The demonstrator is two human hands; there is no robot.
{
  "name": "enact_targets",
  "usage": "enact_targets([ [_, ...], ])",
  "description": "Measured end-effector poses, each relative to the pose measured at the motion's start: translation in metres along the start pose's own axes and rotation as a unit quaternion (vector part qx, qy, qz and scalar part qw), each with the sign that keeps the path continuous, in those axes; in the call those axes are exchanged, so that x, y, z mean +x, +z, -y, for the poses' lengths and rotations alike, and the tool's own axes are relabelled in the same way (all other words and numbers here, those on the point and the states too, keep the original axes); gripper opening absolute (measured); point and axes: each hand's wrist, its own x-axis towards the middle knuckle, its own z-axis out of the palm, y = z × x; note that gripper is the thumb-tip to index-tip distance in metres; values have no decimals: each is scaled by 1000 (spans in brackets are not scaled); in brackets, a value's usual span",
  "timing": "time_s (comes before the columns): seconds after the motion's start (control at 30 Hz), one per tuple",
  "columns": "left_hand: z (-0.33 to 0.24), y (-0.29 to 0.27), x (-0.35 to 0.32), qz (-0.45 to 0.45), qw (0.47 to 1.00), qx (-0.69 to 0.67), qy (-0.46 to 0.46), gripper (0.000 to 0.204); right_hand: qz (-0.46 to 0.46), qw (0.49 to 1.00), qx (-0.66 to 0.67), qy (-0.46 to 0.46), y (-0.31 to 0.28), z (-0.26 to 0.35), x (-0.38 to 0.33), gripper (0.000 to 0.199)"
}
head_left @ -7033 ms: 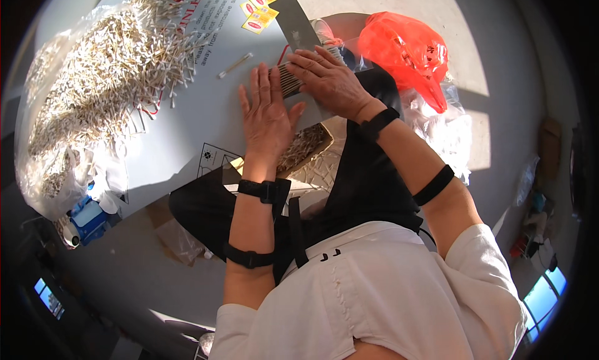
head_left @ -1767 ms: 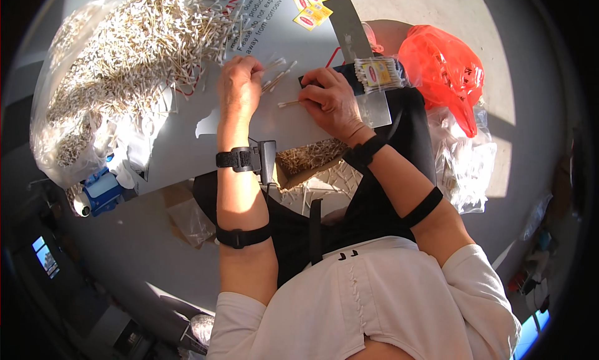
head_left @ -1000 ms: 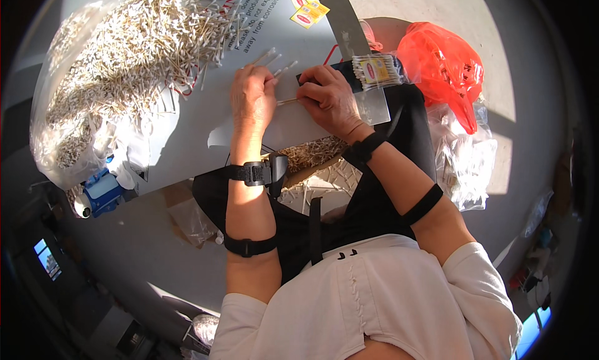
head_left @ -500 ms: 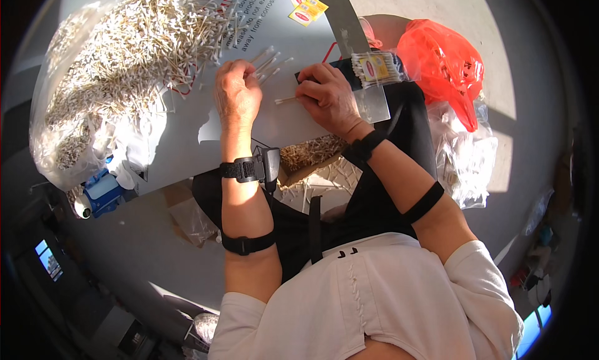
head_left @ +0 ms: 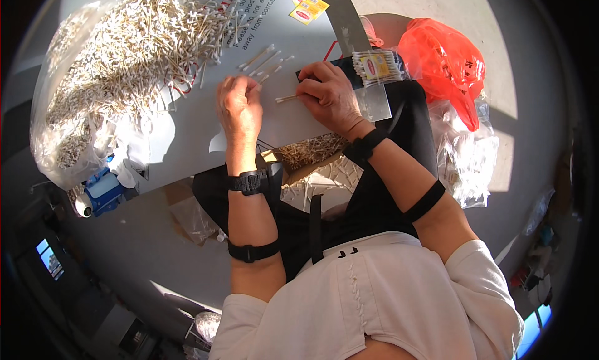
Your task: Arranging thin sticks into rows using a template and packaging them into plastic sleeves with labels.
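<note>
My right hand (head_left: 327,98) is closed over the table near its right edge, with a cotton swab (head_left: 286,99) sticking out to the left from its fingers. To its left, my left hand (head_left: 240,107) has curled fingers; anything inside them is hidden. Several loose cotton swabs (head_left: 269,63) lie on the grey table just beyond the left fingertips. Right of my right hand, a flat clear pack of cotton swabs (head_left: 379,67) with a yellow label rests on something dark at the table edge.
A large heap of cotton swabs (head_left: 137,60) spills from a clear bag at the left. Yellow label cards (head_left: 307,10) lie at the far side of the table (head_left: 187,141). A red plastic bag (head_left: 443,63) stands at the right. Below the table edge, a box (head_left: 312,151) holds more swabs.
My left hand has drawn back slightly toward me, away from the loose swabs, which show more fully. My right hand has barely moved and keeps its swab.
</note>
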Motion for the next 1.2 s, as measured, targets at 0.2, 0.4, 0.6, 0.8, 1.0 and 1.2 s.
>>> enact_targets([
  [0.2,-2,-1,-10,2,1000,19,-4,19,-2,1000,3,-1,1,1,0,7],
  [0.4,-1,1,-8,37,998,57,-16,23,-1,1000,1,1,1,0,0,7],
  [0.6,2,12,10,15,999,-24,33,24,-2,1000,9,2,1,-1,-1,9],
  [0.8,4,20,31,-21,992,107,59,25,-38,995,89,39,0,1,-2,21],
  [1.0,-16,28,-4,18,993,80,81,29,-94,976,168,105,-4,1,-4,25],
  [1.2,-9,31,-15,-98,982,-160,16,45,-183,906,340,171,13,-1,7,24],
])
